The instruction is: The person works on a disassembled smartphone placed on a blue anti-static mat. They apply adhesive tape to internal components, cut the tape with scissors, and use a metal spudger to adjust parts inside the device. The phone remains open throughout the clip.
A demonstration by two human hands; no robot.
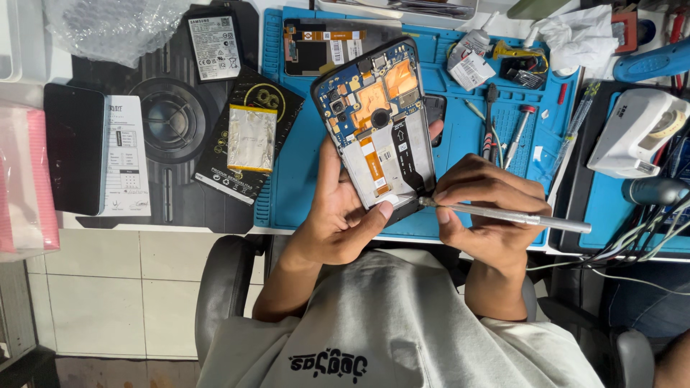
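**One head view, steeply down over the bench**

A single view is given, taken from the person's head and aimed almost straight down. The chest and lap are seen at the bottom edge, the bench at the top, so the far side lies upward. The hands are caught close, near the middle, over a blue mat (pixel 302 179). Floor tiles (pixel 129 287) are shown lower left. No second view is shared.

Bare mat (pixel 302 179) is left open just left of the phone (pixel 377 122). Passage to the right is blocked by screwdrivers (pixel 503 133), and further right by a white device (pixel 636 133) and cables (pixel 632 237). The far edge is crowded by a spare screen (pixel 316 47) and tissue (pixel 575 36).
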